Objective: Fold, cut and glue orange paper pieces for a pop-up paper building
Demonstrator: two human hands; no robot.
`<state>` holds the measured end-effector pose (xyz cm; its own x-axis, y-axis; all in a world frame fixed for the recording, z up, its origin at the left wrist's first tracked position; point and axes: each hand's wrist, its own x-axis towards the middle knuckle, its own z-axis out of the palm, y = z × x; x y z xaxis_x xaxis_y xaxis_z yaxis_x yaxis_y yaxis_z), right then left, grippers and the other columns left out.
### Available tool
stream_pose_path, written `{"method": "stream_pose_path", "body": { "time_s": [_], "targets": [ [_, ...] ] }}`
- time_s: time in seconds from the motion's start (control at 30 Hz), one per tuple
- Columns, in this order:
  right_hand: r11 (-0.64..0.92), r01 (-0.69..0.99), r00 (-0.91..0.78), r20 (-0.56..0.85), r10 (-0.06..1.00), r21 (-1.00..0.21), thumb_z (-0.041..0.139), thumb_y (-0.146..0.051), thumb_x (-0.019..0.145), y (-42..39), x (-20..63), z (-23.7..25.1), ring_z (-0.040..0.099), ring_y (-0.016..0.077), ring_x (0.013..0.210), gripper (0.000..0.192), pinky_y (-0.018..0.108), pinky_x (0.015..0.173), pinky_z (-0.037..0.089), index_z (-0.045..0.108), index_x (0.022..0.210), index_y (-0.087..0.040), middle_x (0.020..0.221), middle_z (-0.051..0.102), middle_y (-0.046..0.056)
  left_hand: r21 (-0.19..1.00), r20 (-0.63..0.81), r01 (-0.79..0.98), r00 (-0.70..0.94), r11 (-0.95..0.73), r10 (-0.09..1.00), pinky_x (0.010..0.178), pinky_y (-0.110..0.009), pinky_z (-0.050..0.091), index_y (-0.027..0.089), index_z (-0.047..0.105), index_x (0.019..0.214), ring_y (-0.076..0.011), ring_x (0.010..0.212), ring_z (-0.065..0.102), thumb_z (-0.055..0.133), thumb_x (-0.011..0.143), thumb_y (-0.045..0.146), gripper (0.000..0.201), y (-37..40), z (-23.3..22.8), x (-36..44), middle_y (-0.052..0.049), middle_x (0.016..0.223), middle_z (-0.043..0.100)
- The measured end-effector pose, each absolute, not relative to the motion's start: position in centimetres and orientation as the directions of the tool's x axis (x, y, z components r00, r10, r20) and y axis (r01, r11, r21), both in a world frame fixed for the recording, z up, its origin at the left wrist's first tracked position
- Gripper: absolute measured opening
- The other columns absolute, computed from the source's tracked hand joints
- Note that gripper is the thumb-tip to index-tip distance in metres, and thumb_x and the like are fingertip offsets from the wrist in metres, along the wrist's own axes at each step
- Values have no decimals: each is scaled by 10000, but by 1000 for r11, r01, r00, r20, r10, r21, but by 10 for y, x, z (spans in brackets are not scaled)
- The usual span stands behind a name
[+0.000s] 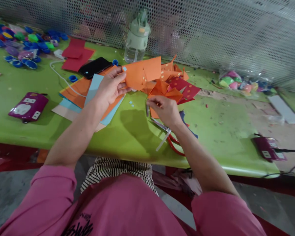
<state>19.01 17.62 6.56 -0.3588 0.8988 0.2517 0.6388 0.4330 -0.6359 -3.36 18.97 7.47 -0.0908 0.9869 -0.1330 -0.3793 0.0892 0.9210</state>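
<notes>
My left hand (113,83) pinches the left edge of an orange sheet of paper (144,72), held up above the table. A small light-blue square (124,68) sits on that sheet near my fingers. Fingers of my right hand (163,108) are closed at the tips; a thin grey strip (147,109) shows just below them, and I cannot make out what they grip. Scissors with red handles (175,146) lie under my right wrist, partly hidden. Folded orange paper (166,90) and a red paper with small yellow squares (184,88) lie behind that hand.
Orange and light-blue sheets (92,90) lie under my left forearm, near a black phone (94,68). A water bottle (137,39) stands against the perforated metal screen (206,36). Purple power sockets (29,107) sit left, with colourful plastic pieces (22,42) at the back left.
</notes>
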Motion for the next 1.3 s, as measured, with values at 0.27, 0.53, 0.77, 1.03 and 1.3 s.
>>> {"method": "stream_pose_path", "body": {
  "time_s": [0.27,0.53,0.77,1.03,1.3],
  "targets": [
    [496,773,-518,59,854,-396,566,-239,891,190,165,55,656,187,799,177,308,734,495,717,969,-188,1009,731,91,919,-117,-388,-93,72,989,882,-287,581,213,628,1021,-175,1069,700,593,870,138,172,190,72,-31,-34,1064,738],
    [189,978,-194,54,980,85,530,-292,820,123,288,83,603,424,1169,622,571,902,511,495,1398,-66,1338,615,256,902,-130,-414,16,125,991,775,-276,612,185,639,999,-139,834,728,577,833,75,208,185,67,-17,-20,961,746],
    [173,982,-176,-38,984,-79,540,-321,801,117,321,63,683,358,1030,556,478,847,545,575,1324,-135,1168,706,191,918,-163,-353,80,181,983,776,-296,615,174,640,1048,-153,866,737,618,814,97,247,181,57,-6,-54,1014,750],
    [52,519,5,64,998,-853,640,-448,792,119,315,95,664,211,712,281,396,682,563,664,999,-260,908,714,48,914,-207,-345,63,216,976,762,-296,617,161,637,1038,-162,854,736,581,845,58,225,182,56,-1,-56,947,744],
    [198,460,-294,62,954,-865,635,-515,853,120,234,84,645,180,709,329,334,672,542,684,980,-216,831,693,30,914,-209,-337,86,225,974,701,-253,596,173,639,976,-125,752,710,570,858,32,196,181,56,1,-11,820,735]
  ]
}}
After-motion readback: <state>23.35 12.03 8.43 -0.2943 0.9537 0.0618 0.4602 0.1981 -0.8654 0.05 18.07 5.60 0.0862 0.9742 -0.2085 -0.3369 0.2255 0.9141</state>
